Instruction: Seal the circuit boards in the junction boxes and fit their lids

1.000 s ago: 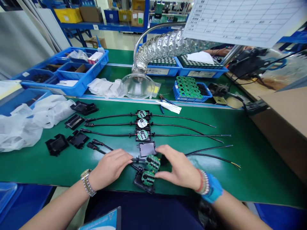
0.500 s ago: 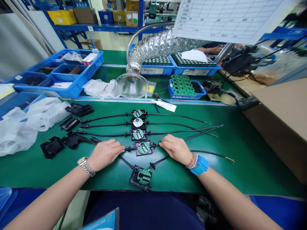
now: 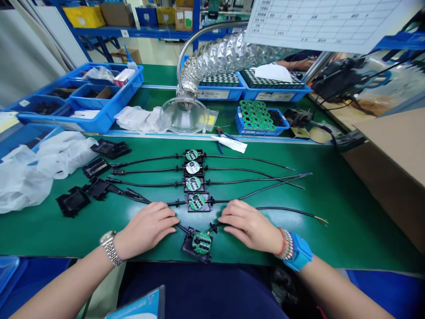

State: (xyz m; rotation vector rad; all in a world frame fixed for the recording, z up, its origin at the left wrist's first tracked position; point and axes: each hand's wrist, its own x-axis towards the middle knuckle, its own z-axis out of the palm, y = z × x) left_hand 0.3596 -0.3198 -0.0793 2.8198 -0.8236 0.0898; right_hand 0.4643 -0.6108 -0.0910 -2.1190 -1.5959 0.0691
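- round green circuit board (image 3: pixel 202 243) on square black plastic housing (image 3: pixel 187 250), tilted, at near edge of green desk (image 3: pixel 265 239), between the hands
- left hand (image 3: pixel 148 228): fingers bent at thin black cable (image 3: pixel 182 227) left of board, can't tell if clenched
- right hand (image 3: pixel 254 227): fingers bent by black cable end with ribbed collar (image 3: pixel 213 227), grip unclear
- beyond: column of four similar cabled boards (image 3: pixel 197 202)
- farther: clear round fume hood (image 3: pixel 184 115)

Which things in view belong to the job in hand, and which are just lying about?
In the job, by the look of it:
- five boards
- cables
- black covers

Apparently just lying about:
- pliers
- white tube
- cardboard box
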